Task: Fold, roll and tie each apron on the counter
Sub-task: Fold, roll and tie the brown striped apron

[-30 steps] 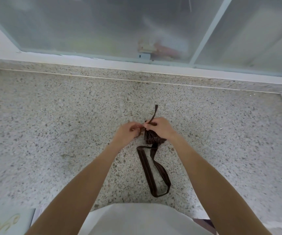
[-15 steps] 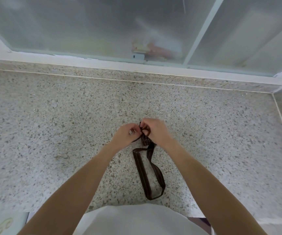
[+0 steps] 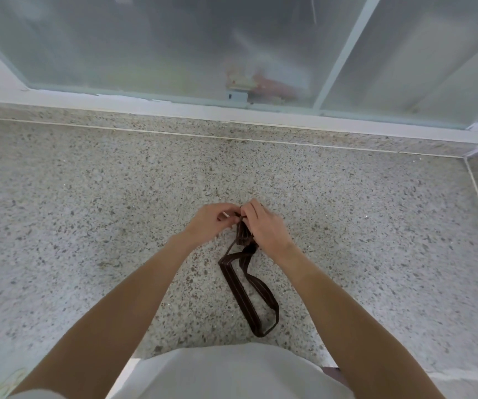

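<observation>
Speckled granite counter (image 3: 88, 226); left hand (image 3: 211, 223), right hand (image 3: 263, 226) both pinching striped apron roll (image 3: 243, 237).

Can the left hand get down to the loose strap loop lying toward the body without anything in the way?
Probably yes. The left hand is up at the rolled apron, and the strap loop lies flat on bare counter between the forearms, uncovered.
</observation>
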Available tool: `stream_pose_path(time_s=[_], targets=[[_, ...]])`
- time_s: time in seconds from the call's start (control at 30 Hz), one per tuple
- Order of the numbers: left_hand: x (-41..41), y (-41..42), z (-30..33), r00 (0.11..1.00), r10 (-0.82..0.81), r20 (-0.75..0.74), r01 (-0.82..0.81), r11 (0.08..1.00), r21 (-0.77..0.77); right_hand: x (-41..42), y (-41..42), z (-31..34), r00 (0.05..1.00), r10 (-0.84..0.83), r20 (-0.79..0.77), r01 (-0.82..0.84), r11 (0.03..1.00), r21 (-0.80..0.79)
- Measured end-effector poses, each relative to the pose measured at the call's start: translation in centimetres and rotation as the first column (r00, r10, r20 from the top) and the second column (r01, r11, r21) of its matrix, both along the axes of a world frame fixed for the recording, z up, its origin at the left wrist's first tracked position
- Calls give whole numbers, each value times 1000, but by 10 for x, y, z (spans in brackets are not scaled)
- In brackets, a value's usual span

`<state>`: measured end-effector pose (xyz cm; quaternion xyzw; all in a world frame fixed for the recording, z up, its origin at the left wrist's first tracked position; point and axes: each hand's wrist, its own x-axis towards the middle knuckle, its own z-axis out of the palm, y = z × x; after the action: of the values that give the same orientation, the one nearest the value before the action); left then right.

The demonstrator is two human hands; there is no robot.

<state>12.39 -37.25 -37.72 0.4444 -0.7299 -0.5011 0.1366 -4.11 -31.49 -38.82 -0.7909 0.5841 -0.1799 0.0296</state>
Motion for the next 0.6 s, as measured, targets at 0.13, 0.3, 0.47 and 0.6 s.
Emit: stream_pose_path(time_s=[0.13,0.3,0.47,0.6], targets=[[4,-11,5,982,-113,154,123,991,-60,2,0,-4,997,-48,61,49,999,-8],[7,-17,10,839,-191,509,292,948,-125,16,1,-11,934,-194,299,160,978,134],[23,-14,-1,891,-70,449,98,994,-39,31,1,-7,859,-324,397,228,935,271],[45,-16,-3,977,60,203,-85,990,115,32,-3,-3,863,-352,363,238,916,324]])
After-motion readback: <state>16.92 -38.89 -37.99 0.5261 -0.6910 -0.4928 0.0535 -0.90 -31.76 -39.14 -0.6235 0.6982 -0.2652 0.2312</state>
